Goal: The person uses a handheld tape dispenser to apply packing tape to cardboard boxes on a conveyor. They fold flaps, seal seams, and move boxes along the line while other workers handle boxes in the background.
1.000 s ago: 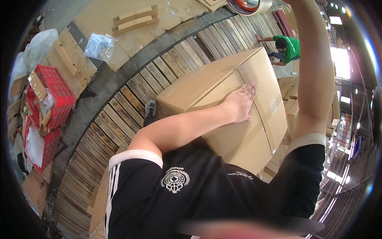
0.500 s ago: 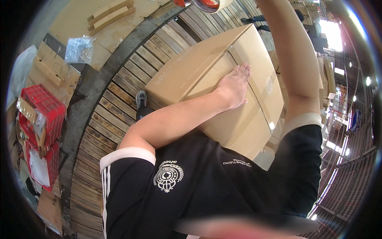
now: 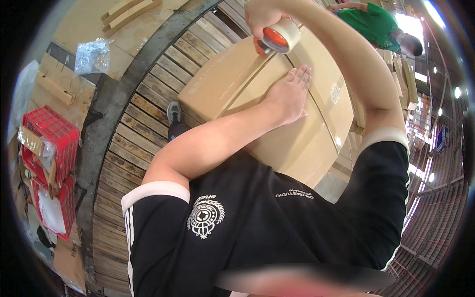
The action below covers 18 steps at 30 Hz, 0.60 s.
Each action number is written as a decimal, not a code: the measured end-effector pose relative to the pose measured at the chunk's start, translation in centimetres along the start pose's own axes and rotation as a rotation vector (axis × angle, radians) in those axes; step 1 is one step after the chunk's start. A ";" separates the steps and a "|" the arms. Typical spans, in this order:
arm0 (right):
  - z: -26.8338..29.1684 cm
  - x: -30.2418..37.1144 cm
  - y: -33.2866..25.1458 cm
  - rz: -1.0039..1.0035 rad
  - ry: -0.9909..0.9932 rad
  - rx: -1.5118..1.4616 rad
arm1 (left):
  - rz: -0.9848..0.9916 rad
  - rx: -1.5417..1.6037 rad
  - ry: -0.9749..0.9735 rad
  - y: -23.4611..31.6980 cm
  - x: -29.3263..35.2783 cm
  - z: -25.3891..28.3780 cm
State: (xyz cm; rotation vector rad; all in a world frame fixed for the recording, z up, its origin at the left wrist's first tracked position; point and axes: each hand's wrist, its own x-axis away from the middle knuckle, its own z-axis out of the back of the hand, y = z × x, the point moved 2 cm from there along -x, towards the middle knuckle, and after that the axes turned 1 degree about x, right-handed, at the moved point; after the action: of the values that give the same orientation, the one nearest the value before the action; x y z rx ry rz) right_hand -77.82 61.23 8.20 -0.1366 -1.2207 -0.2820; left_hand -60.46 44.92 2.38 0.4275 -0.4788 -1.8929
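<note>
A large brown cardboard box (image 3: 292, 143) stands in front of me, its flaps closed and a seam running across it. My left hand (image 3: 289, 96) lies flat on the box with its fingers stretched out, beside a strip of tape. My right hand (image 3: 267, 16) reaches over to the far edge of the box, its fingers wrapped round a tape dispenser (image 3: 278, 36) with red parts and a wide roll of clear tape. The dispenser is at the box's far edge, close to the seam. Its handle is mostly hidden by the hand.
The box rests by a slatted wooden floor (image 3: 148, 121) with a dark curved border. Red plastic crates (image 3: 54, 143) stand at the left, near a clear plastic bag (image 3: 92, 57) and flat cardboard pieces (image 3: 131, 15). A person in a green shirt (image 3: 371, 24) is at the far right.
My right hand has come down and leftward with the tape dispenser, from above the box to its far edge. My left hand stays flat on the box. A person in green has come into view.
</note>
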 end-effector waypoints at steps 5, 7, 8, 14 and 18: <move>-2.1 -1.7 1.4 -0.209 -0.154 -0.294 | -0.015 -0.011 0.004 0.3 0.3 0.0; -1.7 -1.0 1.5 -0.270 -0.177 -0.365 | -0.014 -0.005 0.017 0.6 0.5 0.1; -1.5 -0.2 1.1 -0.253 -0.161 -0.381 | -0.013 0.002 0.030 0.7 0.5 0.2; -1.7 10.1 -0.1 -0.193 -0.054 -0.233 | -0.004 0.028 0.088 3.1 -0.7 0.3; -5.8 25.2 2.1 -0.003 0.225 -0.162 | 0.013 -0.072 0.065 6.9 -3.2 0.4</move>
State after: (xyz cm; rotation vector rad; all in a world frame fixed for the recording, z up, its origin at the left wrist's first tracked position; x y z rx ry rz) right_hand -64.10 58.28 29.99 -0.2369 -0.9748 -0.3883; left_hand -54.08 45.66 6.53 0.4361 -0.3684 -1.8718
